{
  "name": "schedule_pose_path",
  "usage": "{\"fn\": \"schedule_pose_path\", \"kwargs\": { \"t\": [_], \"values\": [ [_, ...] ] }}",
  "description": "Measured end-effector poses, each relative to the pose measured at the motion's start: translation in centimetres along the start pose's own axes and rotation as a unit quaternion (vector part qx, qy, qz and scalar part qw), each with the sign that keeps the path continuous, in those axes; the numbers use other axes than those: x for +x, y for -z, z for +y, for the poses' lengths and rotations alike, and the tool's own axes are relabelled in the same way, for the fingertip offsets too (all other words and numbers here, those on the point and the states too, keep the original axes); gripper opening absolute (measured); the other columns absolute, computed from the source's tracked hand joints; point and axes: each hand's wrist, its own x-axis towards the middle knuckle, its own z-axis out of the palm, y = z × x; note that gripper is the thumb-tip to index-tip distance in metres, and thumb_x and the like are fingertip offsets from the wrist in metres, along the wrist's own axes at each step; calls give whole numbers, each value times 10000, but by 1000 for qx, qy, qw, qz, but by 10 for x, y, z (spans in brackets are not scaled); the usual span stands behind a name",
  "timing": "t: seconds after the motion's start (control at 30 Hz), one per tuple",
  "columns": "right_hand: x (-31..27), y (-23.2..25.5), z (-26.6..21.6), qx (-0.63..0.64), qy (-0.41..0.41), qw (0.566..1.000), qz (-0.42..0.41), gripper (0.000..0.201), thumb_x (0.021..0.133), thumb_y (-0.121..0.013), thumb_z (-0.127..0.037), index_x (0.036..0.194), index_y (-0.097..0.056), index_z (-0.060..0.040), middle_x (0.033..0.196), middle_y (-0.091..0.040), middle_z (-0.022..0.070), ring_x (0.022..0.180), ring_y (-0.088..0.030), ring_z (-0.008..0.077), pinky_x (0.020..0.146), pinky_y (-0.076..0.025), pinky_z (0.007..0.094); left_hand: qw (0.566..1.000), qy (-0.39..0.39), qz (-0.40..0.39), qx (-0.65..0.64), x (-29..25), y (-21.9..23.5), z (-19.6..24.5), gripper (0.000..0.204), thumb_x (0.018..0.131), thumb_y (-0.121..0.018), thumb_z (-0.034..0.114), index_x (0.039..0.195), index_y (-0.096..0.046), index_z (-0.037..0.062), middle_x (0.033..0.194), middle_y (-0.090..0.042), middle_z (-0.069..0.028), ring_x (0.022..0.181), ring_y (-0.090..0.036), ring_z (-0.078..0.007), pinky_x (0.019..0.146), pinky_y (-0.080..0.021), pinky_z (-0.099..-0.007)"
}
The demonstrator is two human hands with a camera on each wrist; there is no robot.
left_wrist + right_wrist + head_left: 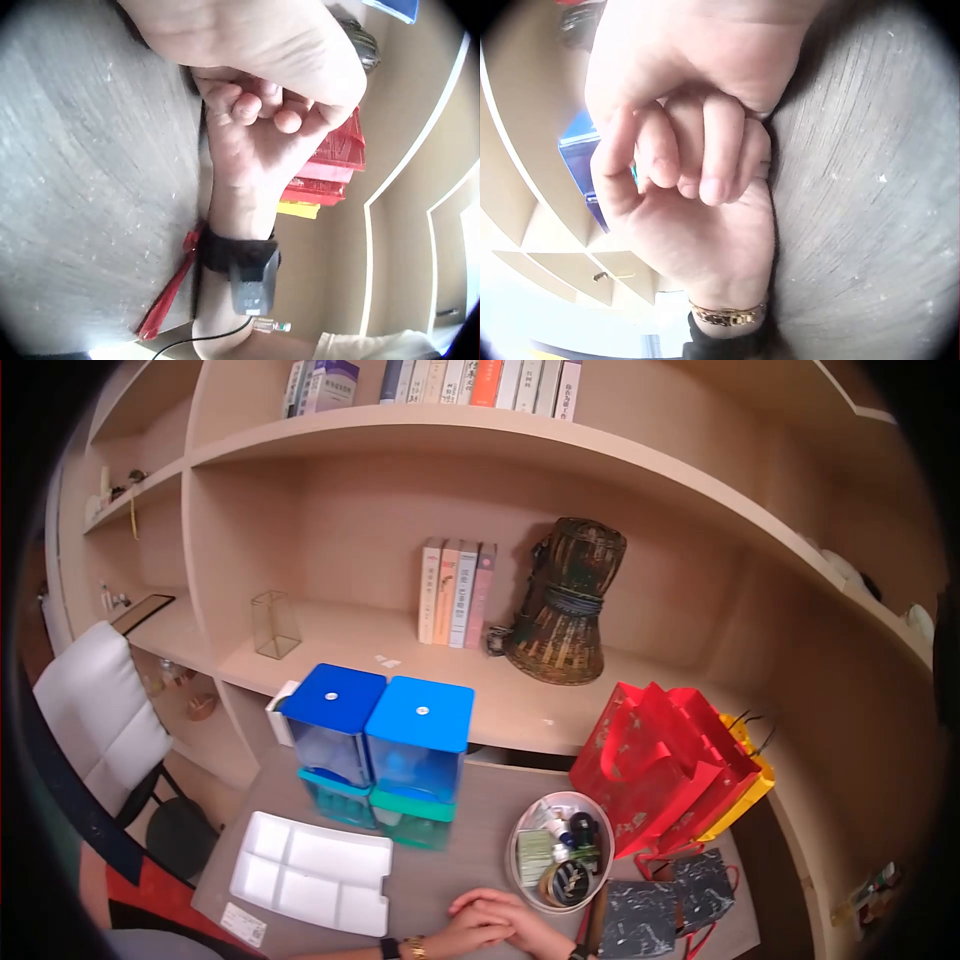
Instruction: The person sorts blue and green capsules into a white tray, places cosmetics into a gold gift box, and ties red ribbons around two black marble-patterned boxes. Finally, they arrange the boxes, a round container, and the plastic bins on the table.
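My left hand (pixel 472 939) and right hand (pixel 515 916) rest together at the front of the table, one laid against the other. In both wrist views their fingers are loosely curled between the palms, and no object shows in them. A gold bracelet (pixel 735 315) circles the left wrist; a black strap (pixel 232 255) with a small camera sits on the right. Just beyond the right hand stands a round container (pixel 515 875) of small items. To the left of the hands lies a white compartment tray (pixel 335 885).
Two clear boxes with blue lids (pixel 420 715) stand behind the tray. Red paper bags (pixel 640 770) and a yellow bag (pixel 740 795) stand at right, behind dark marbled boxes (pixel 640 920). Shelves behind hold books (pixel 457 595) and a woven basket (pixel 565 600). A white chair (pixel 100 705) stands at left.
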Motion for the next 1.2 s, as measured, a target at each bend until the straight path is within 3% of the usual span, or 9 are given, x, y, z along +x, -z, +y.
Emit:
{"fn": "schedule_pose_path", "kwargs": {
  "t": [0.03, 0.13, 0.33, 0.43, 0.63, 0.73, 0.8, 0.93, 1.2],
  "values": [
    [14, 19, 15, 9, 1, 1000, -11, 305, 998, -495, -224, 1132, -620, 20, 1106, -650, 122, 1058, -611, 182, 934, -469, 296, 999, -20, 30, -15, -3, -14, 12, 136, 909, -661, 155, 869, -713, 37, 714, -637, 5, 683, -567, -67, 599, -453, -243],
    [21, 26, 23, 18, 14, 1000, -13, 347, 1004, -465, -226, 1172, -585, 53, 1153, -639, 176, 1098, -613, 233, 976, -467, 336, 962, -201, -12, 186, 25, 8, -48, 217, 890, -634, 152, 716, -612, 26, 627, -538, 25, 597, -472, -53, 521, -345, -264],
    [16, 19, 21, 12, 14, 1000, -2, 331, 1002, -480, -208, 1194, -577, 43, 1174, -625, 167, 1107, -604, 220, 980, -464, 318, 989, -92, -9, 116, 5, -1, -4, 258, 929, -613, 163, 701, -600, 41, 608, -522, 42, 593, -461, -36, 541, -356, -224],
    [15, 21, 22, -14, 15, 1000, -24, 313, 1002, -487, -191, 1204, -571, 32, 1189, -617, 156, 1115, -597, 206, 984, -459, 303, 972, -110, -55, 199, 3, 5, 1, 253, 938, -613, 181, 730, -633, 39, 607, -527, 43, 595, -463, -33, 538, -350, -219],
    [8, 13, 15, -28, 0, 999, -17, 310, 1004, -501, -196, 1217, -563, 19, 1200, -611, 130, 1128, -584, 181, 989, -451, 285, 960, -191, -33, 202, 1, 1, -6, 191, 936, -631, 195, 846, -707, 45, 643, -560, 36, 624, -486, -35, 557, -376, -220],
    [7, 15, 20, -34, 9, 999, -33, 302, 1004, -506, -198, 1212, -567, 12, 1212, -608, 121, 1145, -575, 177, 996, -446, 284, 951, -179, -43, 248, -1, 3, -4, 215, 933, -626, 209, 833, -690, 30, 687, -602, 4, 672, -536, -73, 605, -430, -259],
    [6, 16, 20, -27, 5, 999, -32, 297, 1006, -508, -198, 1210, -570, 8, 1219, -605, 115, 1153, -570, 175, 1002, -442, 287, 953, -209, -31, 217, 7, 3, -36, 210, 937, -620, 210, 855, -696, 31, 686, -602, -6, 668, -537, -80, 604, -431, -258],
    [6, 17, 24, -34, 0, 999, -12, 286, 1009, -507, -198, 1204, -574, 0, 1221, -604, 106, 1156, -565, 171, 1011, -436, 294, 951, -197, -11, 239, -3, -7, 7, 189, 928, -652, 197, 827, -701, 44, 679, -608, 16, 625, -502, -50, 536, -390, -245],
    [3, 11, 15, -34, 3, 999, -29, 272, 1007, -511, -197, 1182, -584, -1, 1185, -616, 79, 1092, -581, 135, 960, -457, 268, 950, -206, -3, 234, -5, -12, 8, 191, 944, -637, 206, 849, -708, 56, 681, -617, 10, 630, -503, -45, 542, -399, -245]
  ]
}}
